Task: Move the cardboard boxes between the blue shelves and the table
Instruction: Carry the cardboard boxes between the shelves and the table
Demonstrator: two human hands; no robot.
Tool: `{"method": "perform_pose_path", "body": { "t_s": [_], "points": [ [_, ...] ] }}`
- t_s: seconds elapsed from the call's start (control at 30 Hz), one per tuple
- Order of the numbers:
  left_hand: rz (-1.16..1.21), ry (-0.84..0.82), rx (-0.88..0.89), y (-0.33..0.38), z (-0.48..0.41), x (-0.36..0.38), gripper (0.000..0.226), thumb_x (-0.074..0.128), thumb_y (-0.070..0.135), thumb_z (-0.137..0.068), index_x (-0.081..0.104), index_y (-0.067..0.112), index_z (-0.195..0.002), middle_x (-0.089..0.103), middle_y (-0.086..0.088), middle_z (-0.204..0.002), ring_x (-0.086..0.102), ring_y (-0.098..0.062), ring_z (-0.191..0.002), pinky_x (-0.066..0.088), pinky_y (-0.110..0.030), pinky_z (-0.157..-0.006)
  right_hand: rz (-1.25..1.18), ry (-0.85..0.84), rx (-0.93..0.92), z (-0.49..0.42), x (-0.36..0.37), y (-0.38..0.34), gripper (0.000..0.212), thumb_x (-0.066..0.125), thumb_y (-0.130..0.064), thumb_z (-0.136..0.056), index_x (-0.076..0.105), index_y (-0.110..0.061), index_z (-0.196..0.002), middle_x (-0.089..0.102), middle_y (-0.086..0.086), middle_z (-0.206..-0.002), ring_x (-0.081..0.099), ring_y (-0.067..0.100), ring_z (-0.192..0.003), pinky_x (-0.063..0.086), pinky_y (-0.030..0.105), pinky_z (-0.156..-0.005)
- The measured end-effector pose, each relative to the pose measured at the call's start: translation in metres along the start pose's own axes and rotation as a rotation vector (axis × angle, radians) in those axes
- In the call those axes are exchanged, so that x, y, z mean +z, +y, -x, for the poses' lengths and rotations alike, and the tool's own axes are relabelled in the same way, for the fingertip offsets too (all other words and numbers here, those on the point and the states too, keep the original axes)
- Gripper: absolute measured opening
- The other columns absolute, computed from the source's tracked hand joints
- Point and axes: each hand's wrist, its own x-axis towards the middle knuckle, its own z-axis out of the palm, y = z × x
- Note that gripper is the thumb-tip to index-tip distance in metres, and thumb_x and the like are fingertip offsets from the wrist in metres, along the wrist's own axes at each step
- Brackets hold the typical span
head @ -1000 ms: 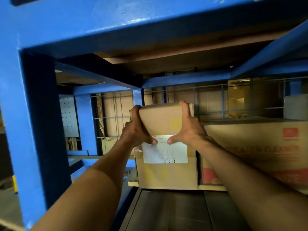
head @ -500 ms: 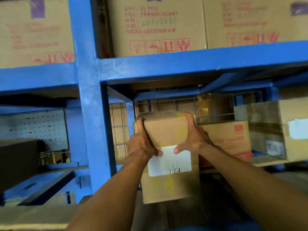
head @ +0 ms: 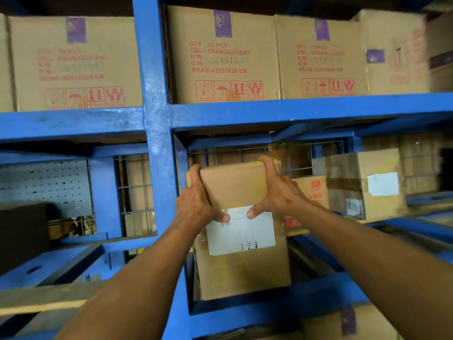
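Held box sits in mid shelf bay, right of upright post; taped box to its right, printed cartons on shelf above.

The shelves are bright blue. The held box is plain brown cardboard with a white label — the upper boxes carry red print and purple tape, and the far-left panel is grey, dotted with holes.

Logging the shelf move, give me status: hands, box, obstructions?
Left hand and right hand both clamped on the labelled box. Box at the shelf's front edge. Blue upright close on its left.
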Motion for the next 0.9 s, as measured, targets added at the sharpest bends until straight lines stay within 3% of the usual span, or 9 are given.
{"method": "perform_pose_path", "body": {
  "t_s": [0.43, 0.57, 0.67, 0.83, 0.9],
  "points": [
    [-0.013, -0.047, 0.063, 0.063, 0.036, -0.007, 0.134, 0.098, 0.030, -0.041, 0.009, 0.031, -0.142, 0.057, -0.016, -0.121, 0.056, -0.039, -0.108, 0.046, -0.048, -0.091, 0.078, 0.040, 0.021, 0.040, -0.060, 0.015, 0.132, 0.097, -0.037, -0.050, 0.004, -0.045, -0.143, 0.049, 0.014, -0.134, 0.049, 0.042, -0.121, 0.049, 0.058, -0.095],
    [0.030, -0.082, 0.101, 0.093, 0.048, 0.009, 0.131, 0.097, 0.026, -0.046, 0.010, 0.031, -0.143, 0.055, -0.015, -0.122, 0.053, -0.038, -0.111, 0.045, -0.048, -0.093, 0.113, 0.076, 0.047, 0.059, -0.089, 0.035, 0.130, 0.097, -0.037, -0.050, 0.006, -0.041, -0.143, 0.052, 0.012, -0.130, 0.053, 0.039, -0.117, 0.050, 0.053, -0.092],
    [0.119, -0.112, 0.135, 0.116, 0.054, 0.028, 0.129, 0.095, 0.020, -0.049, 0.009, 0.032, -0.145, 0.055, -0.015, -0.123, 0.054, -0.039, -0.112, 0.045, -0.048, -0.094, 0.140, 0.105, 0.087, 0.073, -0.113, 0.053, 0.128, 0.097, -0.036, -0.052, 0.009, -0.036, -0.144, 0.053, 0.008, -0.118, 0.055, 0.033, -0.105, 0.046, 0.041, -0.080],
    [0.209, -0.159, 0.250, 0.159, 0.060, 0.069, 0.131, 0.095, 0.020, -0.049, 0.006, 0.036, -0.144, 0.054, -0.014, -0.124, 0.052, -0.041, -0.115, 0.046, -0.058, -0.095, 0.214, 0.174, 0.205, 0.102, -0.157, 0.082, 0.131, 0.098, -0.041, -0.047, 0.007, -0.041, -0.142, 0.055, 0.014, -0.120, 0.053, 0.038, -0.109, 0.048, 0.049, -0.090],
    [0.246, -0.190, 0.288, 0.178, 0.062, 0.088, 0.132, 0.096, 0.020, -0.048, 0.007, 0.037, -0.143, 0.053, -0.014, -0.125, 0.051, -0.042, -0.116, 0.047, -0.058, -0.094, 0.235, 0.192, 0.256, 0.115, -0.178, 0.096, 0.130, 0.097, -0.038, -0.051, 0.007, -0.038, -0.145, 0.053, 0.010, -0.114, 0.049, 0.032, -0.103, 0.043, 0.044, -0.085]
  ]
}}
